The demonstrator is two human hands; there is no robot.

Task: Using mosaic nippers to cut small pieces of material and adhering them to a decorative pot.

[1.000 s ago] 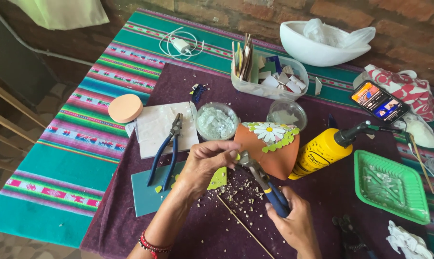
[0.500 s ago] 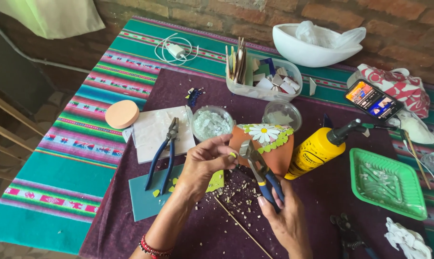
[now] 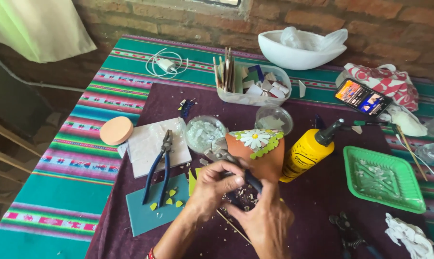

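Compared with the frame half a second ago, the left hand point(image 3: 216, 184) and right hand point(image 3: 265, 218) have drawn together at 6 o'clock on the desk point(image 3: 58, 211); the tile nippers point(image 3: 226, 160) now sit lower, between both hands, with the metal head pointing toward 10 o'clock. The terracotta pot point(image 3: 260, 153) has stayed in place.

The desk carries a striped teal and pink cloth with a dark purple cloth point(image 3: 322, 201) over its middle. A brick wall point(image 3: 322, 19) runs along 12 o'clock.

From 9 o'clock toward 3 o'clock:
- round sponge point(image 3: 116, 130)
- blue-handled pliers point(image 3: 159, 168) lying across a white tile and a teal tile point(image 3: 150, 216) bearing small yellow-green pieces
- glass bowl of clear chips point(image 3: 203, 133)
- yellow glue bottle point(image 3: 309, 151) just beside the pot
- green tray point(image 3: 384, 178)

The pot lies on its side, touching the right hand's fingers, and shows a white mosaic daisy with green leaf pieces. The left hand is closed around the nippers near the head, fingers pinched together. The right hand is clamped on the dark blue handles.
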